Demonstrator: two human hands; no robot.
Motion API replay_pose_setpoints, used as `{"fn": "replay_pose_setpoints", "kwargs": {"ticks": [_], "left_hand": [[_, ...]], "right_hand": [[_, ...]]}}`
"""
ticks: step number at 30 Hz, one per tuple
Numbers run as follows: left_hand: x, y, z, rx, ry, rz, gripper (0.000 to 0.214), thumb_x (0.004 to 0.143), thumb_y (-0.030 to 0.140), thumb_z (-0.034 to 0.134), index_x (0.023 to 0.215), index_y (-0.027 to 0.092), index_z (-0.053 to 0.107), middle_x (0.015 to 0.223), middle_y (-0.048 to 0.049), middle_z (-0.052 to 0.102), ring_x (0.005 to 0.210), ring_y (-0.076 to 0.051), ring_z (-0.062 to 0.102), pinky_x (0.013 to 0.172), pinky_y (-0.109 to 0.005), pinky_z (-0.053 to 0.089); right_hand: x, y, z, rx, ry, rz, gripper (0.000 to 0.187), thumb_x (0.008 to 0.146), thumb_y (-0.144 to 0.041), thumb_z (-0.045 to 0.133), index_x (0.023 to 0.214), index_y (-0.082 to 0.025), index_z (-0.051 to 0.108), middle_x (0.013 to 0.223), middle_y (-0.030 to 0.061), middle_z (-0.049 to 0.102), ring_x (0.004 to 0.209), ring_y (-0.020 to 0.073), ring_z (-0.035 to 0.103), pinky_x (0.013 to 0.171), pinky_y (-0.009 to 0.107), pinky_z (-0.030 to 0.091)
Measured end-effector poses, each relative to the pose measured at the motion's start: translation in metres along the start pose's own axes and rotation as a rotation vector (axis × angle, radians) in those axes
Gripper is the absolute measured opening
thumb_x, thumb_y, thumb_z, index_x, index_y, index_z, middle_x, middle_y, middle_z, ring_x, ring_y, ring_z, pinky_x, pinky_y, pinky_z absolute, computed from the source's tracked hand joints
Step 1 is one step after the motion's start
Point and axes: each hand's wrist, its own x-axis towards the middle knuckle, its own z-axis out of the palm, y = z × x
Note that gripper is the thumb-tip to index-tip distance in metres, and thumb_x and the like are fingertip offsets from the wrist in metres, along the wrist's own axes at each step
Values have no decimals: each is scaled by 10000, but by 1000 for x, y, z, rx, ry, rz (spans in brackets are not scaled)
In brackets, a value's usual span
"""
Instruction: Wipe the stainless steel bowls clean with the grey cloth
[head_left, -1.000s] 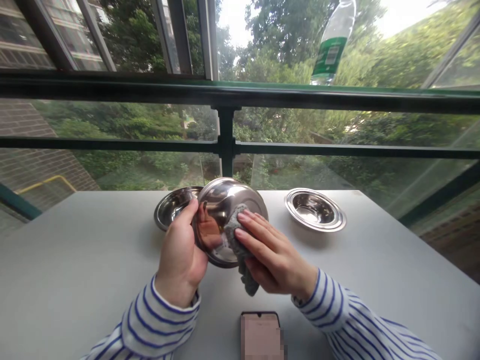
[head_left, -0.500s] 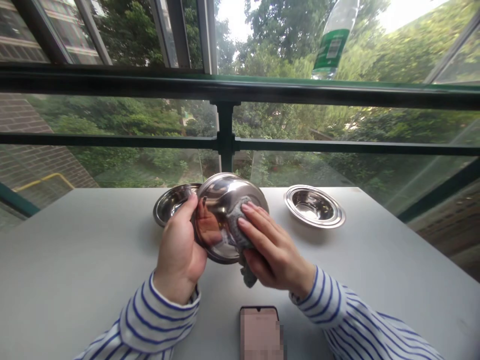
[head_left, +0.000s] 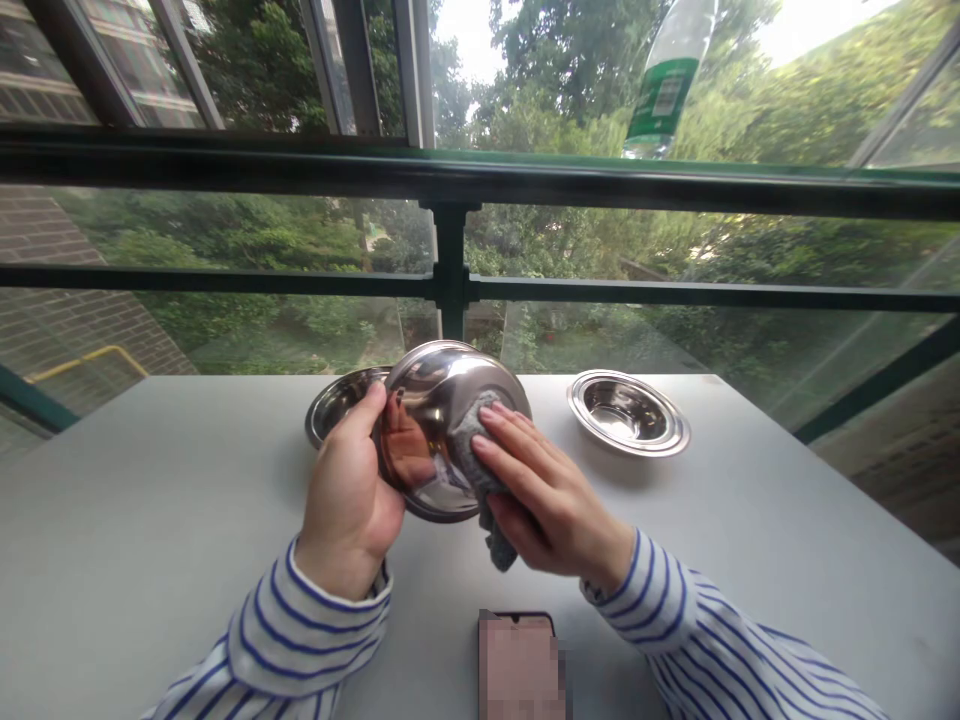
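A shiny steel bowl (head_left: 420, 410) is tilted up over the table, its rounded outside turned toward me. My left hand (head_left: 352, 490) grips it by the left rim, thumb on the near side; the other fingers are hidden behind it. A grey cloth (head_left: 469, 440) lies against the bowl's outside, pressed there by my right hand (head_left: 551, 490), whose fingers are bent over it. Part of the cloth hangs down below the right palm. Reflections of a hand show in the polished metal.
On the white table (head_left: 187, 540), a second steel bowl (head_left: 328, 410) stands behind the left hand, partly covered. Another steel bowl (head_left: 628, 413) stands at the back right. A phone (head_left: 521, 665) lies at the near edge. A plastic bottle (head_left: 664, 100) stands beyond the green railing (head_left: 300, 170).
My left hand and the held bowl have shifted slightly left. My right hand keeps the cloth on the bowl's outside, with its fingers a little further left.
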Motion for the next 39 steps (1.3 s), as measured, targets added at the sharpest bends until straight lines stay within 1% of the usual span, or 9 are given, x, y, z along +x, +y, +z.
{"fn": "replay_pose_setpoints", "kwargs": {"ticks": [6, 12, 14, 20, 27, 29, 33, 36, 39], "left_hand": [[1, -5, -2, 66, 29, -20, 179, 842, 156, 507, 717, 108, 626, 567, -2, 639, 429, -73, 588, 399, -140, 474], [-1, -2, 1, 28, 7, -22, 233, 858, 123, 467, 682, 93, 616, 557, -14, 642, 419, -67, 578, 399, -138, 477], [-1, -2, 0, 47, -12, -25, 235, 859, 127, 462, 697, 88, 626, 556, -20, 643, 415, -71, 575, 390, -141, 470], [-1, -12, -5, 130, -33, -49, 157, 832, 182, 524, 767, 99, 640, 631, -28, 670, 440, -108, 601, 393, -203, 495], [-2, -7, 2, 4, -27, -26, 266, 856, 92, 456, 641, 91, 613, 525, -1, 622, 419, -41, 572, 456, -102, 483], [-3, -9, 1, 23, -64, -14, 233, 842, 88, 474, 661, 92, 620, 555, -5, 635, 438, -48, 581, 468, -115, 491], [-4, -17, -7, 162, -97, -9, 106, 785, 155, 566, 724, 105, 637, 647, -24, 671, 472, -98, 607, 452, -189, 508], [-5, -20, -12, 262, -132, -14, 115, 743, 235, 617, 742, 122, 639, 638, -24, 659, 448, -121, 593, 355, -188, 443], [-6, -21, -13, 281, -177, -19, 146, 713, 274, 646, 726, 130, 627, 578, -3, 615, 411, -112, 553, 308, -169, 371]], "right_hand": [[-2, 18, -4, 19, 95, 271, 479, 889, -138, 386, 1366, -160, 353, 1438, 135, 324, 1337, 244, 280, 1080, 481, 306], [3, -6, -4, 23, -57, -31, 512, 841, -142, 451, 1344, -101, 362, 1396, 170, 384, 1343, 275, 255, 1074, 500, 305], [3, -2, -4, 17, -49, -50, 510, 846, -141, 444, 1348, -120, 355, 1395, 165, 386, 1339, 269, 267, 1068, 502, 314], [2, 14, -5, 14, 79, 248, 467, 889, -127, 384, 1355, -125, 354, 1424, 168, 336, 1337, 241, 279, 1078, 472, 309], [4, -14, 3, -25, -85, -176, 477, 830, -158, 483, 1299, -94, 432, 1377, 165, 415, 1345, 289, 245, 1082, 493, 287], [4, -10, 1, -32, -80, -193, 463, 827, -161, 486, 1284, -99, 449, 1370, 163, 424, 1340, 287, 258, 1081, 488, 292], [1, 13, -9, 15, 55, 105, 479, 855, -146, 443, 1332, -138, 395, 1422, 144, 351, 1340, 269, 268, 1075, 478, 312], [0, 25, -14, 60, 137, 352, 444, 897, -166, 400, 1341, -188, 391, 1389, 106, 411, 1301, 224, 354, 1072, 442, 334], [2, 19, -16, 61, 129, 335, 438, 895, -163, 401, 1333, -180, 403, 1382, 112, 418, 1291, 229, 367, 1065, 450, 342]]}}
